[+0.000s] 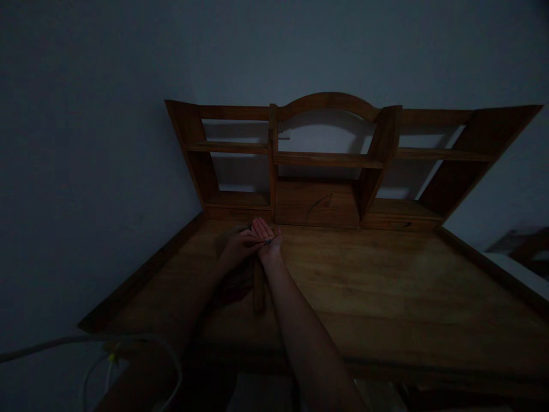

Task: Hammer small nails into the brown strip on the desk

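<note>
The scene is very dark, so details are hard to see. My right hand (266, 240) is turned palm up above the desk, its fingers stretched out. Against its palm, the fingers of my left hand (243, 243) are pinched together on a small, thin, dark thing (266, 242), too small to name. Below my hands a narrow wooden bar (258, 289) lies on the desk, partly hidden by them. Beside it, under my left arm, is a dark reddish thing (235, 294) whose shape I cannot make out. A blurred brownish thing (226, 239) shows behind my left wrist.
A wooden desk (364, 286) spreads out in front of me, with a raised rim along its left side. At its back stands a wooden shelf unit (328, 159) with a small drawer (403, 224). A pale cable (77, 339) curves across the lower left.
</note>
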Motion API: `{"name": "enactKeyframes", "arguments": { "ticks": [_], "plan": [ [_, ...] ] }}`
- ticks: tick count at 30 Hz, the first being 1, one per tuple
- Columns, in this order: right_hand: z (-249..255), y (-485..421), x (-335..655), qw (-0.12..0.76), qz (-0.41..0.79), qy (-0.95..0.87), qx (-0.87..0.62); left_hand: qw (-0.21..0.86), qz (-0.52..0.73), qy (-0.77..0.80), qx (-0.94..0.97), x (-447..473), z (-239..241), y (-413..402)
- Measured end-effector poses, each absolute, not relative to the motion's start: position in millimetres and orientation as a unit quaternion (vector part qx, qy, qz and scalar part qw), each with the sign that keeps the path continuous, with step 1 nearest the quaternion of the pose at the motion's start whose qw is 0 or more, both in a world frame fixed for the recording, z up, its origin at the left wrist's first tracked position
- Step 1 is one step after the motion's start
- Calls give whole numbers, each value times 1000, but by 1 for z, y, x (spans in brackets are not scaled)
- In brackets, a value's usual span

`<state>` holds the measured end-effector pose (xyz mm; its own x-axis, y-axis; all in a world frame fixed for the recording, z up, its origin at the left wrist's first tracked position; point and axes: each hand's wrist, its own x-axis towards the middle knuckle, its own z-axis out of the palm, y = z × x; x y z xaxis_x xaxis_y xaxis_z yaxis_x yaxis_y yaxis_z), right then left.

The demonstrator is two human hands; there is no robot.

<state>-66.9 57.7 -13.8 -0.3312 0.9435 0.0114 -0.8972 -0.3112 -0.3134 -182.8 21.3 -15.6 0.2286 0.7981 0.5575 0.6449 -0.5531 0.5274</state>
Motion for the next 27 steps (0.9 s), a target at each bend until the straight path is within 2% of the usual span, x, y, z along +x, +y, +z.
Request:
{"name": "enactKeyframes", "arguments": {
  "ticks": [15,27],
  "plan": [
    [-12,57,-67,570,811,-119,-60,37,439,484,756,-184,-11,17],
    [-12,57,-55,593,796,-101,-65,102,403,436,798,-186,-9,16]
  ]
}}
